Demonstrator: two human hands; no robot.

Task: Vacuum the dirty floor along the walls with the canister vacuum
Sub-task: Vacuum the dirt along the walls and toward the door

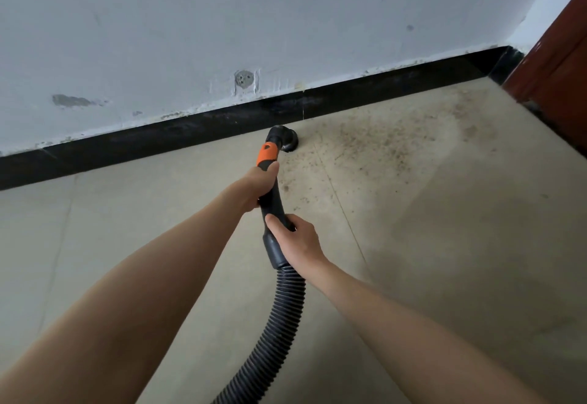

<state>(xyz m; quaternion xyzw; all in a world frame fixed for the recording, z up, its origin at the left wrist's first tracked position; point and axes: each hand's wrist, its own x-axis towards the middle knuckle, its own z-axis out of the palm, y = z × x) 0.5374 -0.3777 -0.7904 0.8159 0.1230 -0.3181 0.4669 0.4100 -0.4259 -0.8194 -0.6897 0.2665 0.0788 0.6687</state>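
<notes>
Head view shows the round nozzle (285,140) on the floor (444,245) beside the black baseboard (158,146). Left hand (257,186) and right hand (297,237) both grip the rigid handle (270,194); the ribbed hose (279,324) looks flexible and probably light.

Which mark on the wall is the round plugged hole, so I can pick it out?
Start at the black baseboard along the foot of the white wall. Just above it, up and left of the vacuum nozzle, sits the round grey plug in a squarish patch of rough filler. Unlike the long grey smear further left, it is circular and has small dots in it.
</notes>
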